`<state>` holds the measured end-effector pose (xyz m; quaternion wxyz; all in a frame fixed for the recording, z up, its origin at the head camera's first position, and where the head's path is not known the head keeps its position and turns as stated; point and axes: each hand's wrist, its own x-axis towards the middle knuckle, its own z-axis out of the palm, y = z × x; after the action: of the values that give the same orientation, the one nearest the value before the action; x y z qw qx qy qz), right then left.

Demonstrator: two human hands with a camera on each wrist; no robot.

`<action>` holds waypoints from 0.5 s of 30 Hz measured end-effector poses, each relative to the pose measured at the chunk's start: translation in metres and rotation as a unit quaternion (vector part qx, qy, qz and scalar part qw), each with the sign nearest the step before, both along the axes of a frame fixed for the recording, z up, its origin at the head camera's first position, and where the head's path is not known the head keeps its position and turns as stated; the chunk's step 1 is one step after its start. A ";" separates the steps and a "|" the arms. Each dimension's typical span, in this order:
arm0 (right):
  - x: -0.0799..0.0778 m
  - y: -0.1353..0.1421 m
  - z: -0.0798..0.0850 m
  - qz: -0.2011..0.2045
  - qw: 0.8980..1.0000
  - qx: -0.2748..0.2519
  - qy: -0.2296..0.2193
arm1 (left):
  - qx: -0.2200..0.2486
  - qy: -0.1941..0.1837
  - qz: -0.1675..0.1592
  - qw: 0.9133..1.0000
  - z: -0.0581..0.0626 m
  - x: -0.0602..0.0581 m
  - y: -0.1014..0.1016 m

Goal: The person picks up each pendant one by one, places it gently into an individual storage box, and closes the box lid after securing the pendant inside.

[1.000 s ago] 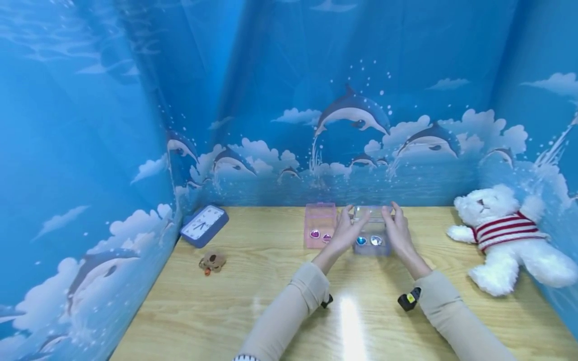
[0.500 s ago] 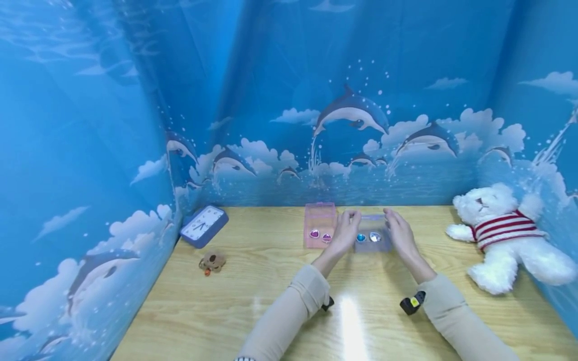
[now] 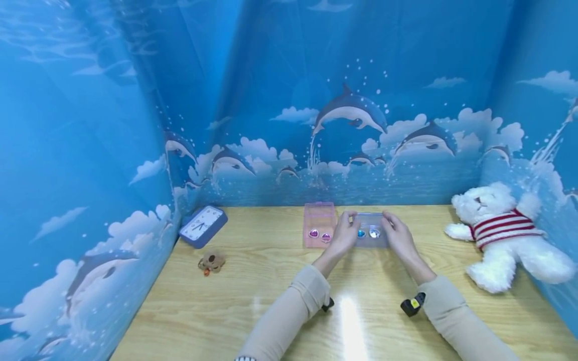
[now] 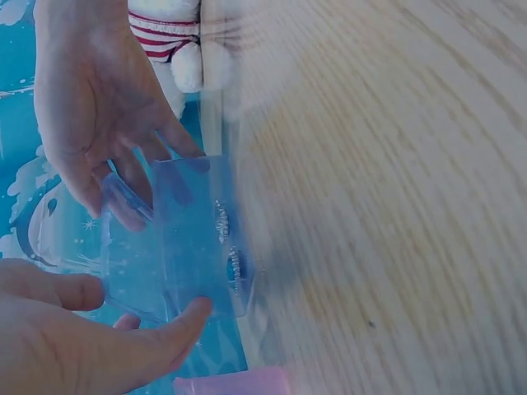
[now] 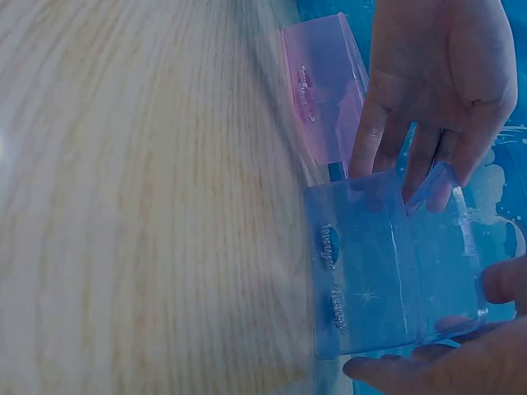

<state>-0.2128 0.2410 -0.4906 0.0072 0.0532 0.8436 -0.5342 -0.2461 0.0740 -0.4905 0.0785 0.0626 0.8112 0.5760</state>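
A clear blue plastic box [image 3: 372, 243] stands at the back of the table with its hinged lid [image 5: 445, 271] raised. Inside lie a blue gem [image 3: 360, 233] and a clear gem [image 3: 374, 233], both with silvery beaded rims. My left hand [image 3: 345, 234] holds the left side, thumb by the lid and fingers along the wall. On the opposite side my right hand [image 3: 401, 239] holds the box likewise, its thumb at the lid's edge in the right wrist view. Just left of the left hand is an open clear pink box [image 3: 309, 243] with two magenta gems [image 3: 313, 233].
A blue clock [image 3: 203, 225] and a small brown animal trinket [image 3: 212, 260] lie on the left part of the wooden table [image 3: 253, 311]. A white teddy bear [image 3: 510, 250] in a striped sweater leans at the right. Dolphin-print cloth [image 3: 271, 100] walls the back and sides.
The blue box's lid has changed its tilt between my hands, passing nearly edge-on half a second ago. The box's front edge sits slightly farther back. The pink box has stayed put.
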 end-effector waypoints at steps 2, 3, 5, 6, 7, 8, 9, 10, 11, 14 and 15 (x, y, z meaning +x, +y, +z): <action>-0.001 0.000 -0.002 0.002 1.000 0.006 -0.001 | 0.007 -0.002 -0.001 1.000 -0.001 0.000 0.000; -0.001 0.001 -0.002 0.003 1.000 0.010 -0.001 | 0.009 -0.002 -0.003 1.000 -0.002 0.000 0.000; -0.001 0.001 -0.002 0.004 1.000 0.012 0.001 | 0.010 0.002 -0.004 1.000 -0.004 0.000 -0.001; -0.001 0.001 -0.003 0.005 1.000 0.013 0.000 | 0.009 0.005 -0.005 1.000 -0.004 -0.001 -0.001; -0.001 0.001 -0.003 0.006 1.000 0.013 0.000 | 0.007 0.007 -0.007 1.000 -0.005 0.000 -0.001; -0.001 0.001 -0.003 0.006 1.000 0.015 0.001 | 0.004 0.009 -0.008 1.000 -0.005 -0.001 -0.002; -0.001 0.001 -0.004 0.008 1.000 0.016 0.002 | 0.001 0.010 -0.010 1.000 -0.006 -0.001 -0.002; 0.000 0.001 -0.005 0.008 1.000 0.014 0.001 | 0.000 0.012 -0.011 1.000 -0.006 0.000 -0.002; 0.000 0.002 -0.005 0.009 1.000 0.013 0.001 | -0.002 0.015 -0.012 1.000 -0.007 0.000 -0.002; 0.000 0.001 -0.007 0.012 1.000 0.005 0.003 | -0.009 0.024 -0.016 1.000 -0.008 0.000 -0.002; 0.000 0.001 -0.008 0.011 1.000 0.002 0.003 | -0.011 0.029 -0.017 0.999 -0.009 0.000 -0.002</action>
<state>-0.2124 0.2423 -0.4981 0.0105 0.0422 0.8450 -0.5330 -0.2464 0.0723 -0.4992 0.0658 0.0920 0.8182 0.5637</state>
